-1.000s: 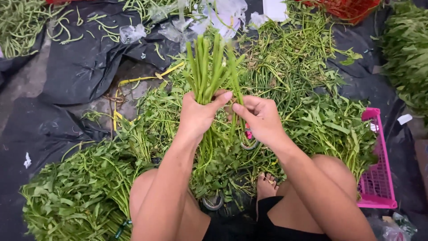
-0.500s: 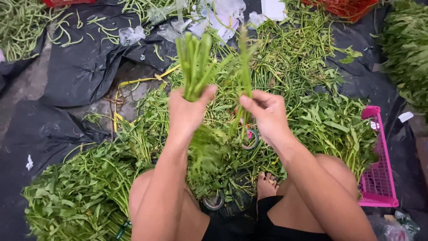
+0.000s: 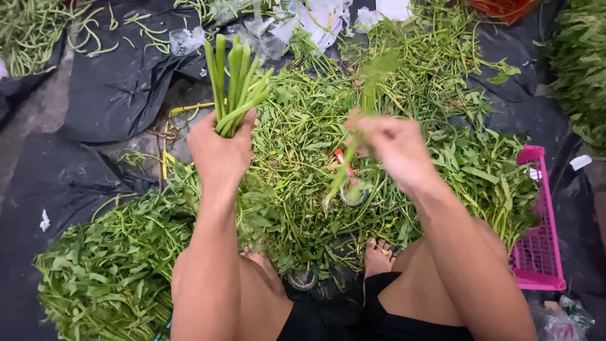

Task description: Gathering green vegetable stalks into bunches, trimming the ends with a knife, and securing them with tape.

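Here the left hand (image 3: 221,151) grips a bundle of green stems (image 3: 235,82) upright at centre-left, while the blurred right hand (image 3: 394,148) pinches one loose stem (image 3: 353,158), seemingly to add it next.

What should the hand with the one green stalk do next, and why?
Probably bring the single stalk over and tuck it into the bunch of stalks. The left hand grips that bunch upright with cut ends lined up, while the right hand, blurred, holds just one stalk apart from it, above the loose greens.
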